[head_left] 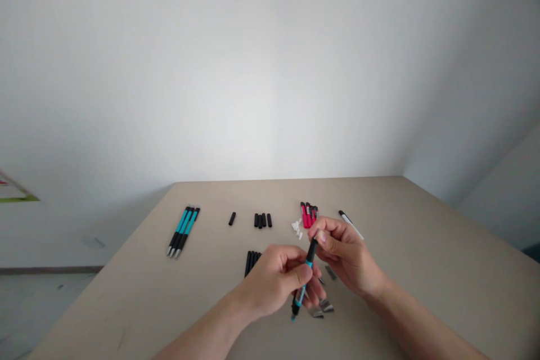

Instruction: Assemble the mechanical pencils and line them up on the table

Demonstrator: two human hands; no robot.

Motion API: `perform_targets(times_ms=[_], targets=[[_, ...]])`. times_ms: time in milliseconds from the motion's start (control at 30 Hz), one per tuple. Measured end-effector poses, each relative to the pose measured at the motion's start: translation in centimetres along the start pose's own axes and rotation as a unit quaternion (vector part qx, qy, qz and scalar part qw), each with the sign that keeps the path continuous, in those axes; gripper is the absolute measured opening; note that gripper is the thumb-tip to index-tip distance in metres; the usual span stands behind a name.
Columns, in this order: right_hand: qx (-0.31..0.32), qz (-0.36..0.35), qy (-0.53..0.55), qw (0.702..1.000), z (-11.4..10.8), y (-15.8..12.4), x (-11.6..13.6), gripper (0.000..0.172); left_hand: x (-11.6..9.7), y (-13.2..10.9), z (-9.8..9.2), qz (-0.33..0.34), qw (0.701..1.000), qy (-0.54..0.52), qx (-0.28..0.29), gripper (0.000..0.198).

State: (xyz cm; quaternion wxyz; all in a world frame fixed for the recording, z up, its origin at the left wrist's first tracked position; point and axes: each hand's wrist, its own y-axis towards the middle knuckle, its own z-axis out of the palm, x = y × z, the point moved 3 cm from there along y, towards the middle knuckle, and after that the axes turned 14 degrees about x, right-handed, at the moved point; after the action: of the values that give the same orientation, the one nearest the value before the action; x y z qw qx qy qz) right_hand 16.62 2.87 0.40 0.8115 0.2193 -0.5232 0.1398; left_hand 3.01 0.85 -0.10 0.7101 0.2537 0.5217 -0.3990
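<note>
A turquoise-and-black pen [311,252] slants between my two hands above the table. My left hand [280,281] is closed round its middle, thumb on top, with the clip end pointing down toward me. The fingertips of my right hand [343,253] pinch the upper end, just past the black grip; whether a small part is also between them is hidden. Under and behind my hands lie silvery metal-looking pieces [327,306]. Partly covered by my left hand is a row of black tubes [252,261].
Three turquoise-and-black pens [183,232] lie side by side at left. Farther back are a single short black sleeve [232,218], several more black sleeves [262,220], small white pieces [297,228], pink-and-black parts [308,216] and a white-and-black pen piece [350,223]. A wall [270,95] rises behind the table [202,304].
</note>
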Motion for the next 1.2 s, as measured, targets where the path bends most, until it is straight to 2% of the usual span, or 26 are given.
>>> perform_targets(times_ms=[233,400,500,700,933,1200], targets=[[0.009,-0.004,-0.038,0.999,-0.2,-0.1,-0.2,0.031,0.0,0.1,-0.5,-0.008,0.997,0.049,-0.052,0.038],[0.021,0.003,-0.058,0.998,0.0,-0.1,-0.5,0.034,0.5,0.1,-0.6,-0.008,0.995,0.079,-0.067,0.035],[0.019,0.006,-0.041,0.999,0.0,0.0,-0.5,0.032,0.5,0.1,-0.6,-0.005,0.996,0.065,-0.062,0.038],[-0.050,-0.033,0.040,0.997,-0.4,0.3,0.6,0.029,-0.2,-0.2,0.1,-0.027,0.999,-0.020,0.009,0.046],[-0.052,-0.041,0.059,0.996,-0.5,0.4,0.7,0.029,0.2,0.1,-0.2,-0.026,0.999,0.024,-0.034,0.040],[-0.057,-0.044,0.038,0.997,-0.5,0.4,0.8,0.031,0.0,0.0,-0.3,-0.028,0.995,0.085,-0.047,0.035]])
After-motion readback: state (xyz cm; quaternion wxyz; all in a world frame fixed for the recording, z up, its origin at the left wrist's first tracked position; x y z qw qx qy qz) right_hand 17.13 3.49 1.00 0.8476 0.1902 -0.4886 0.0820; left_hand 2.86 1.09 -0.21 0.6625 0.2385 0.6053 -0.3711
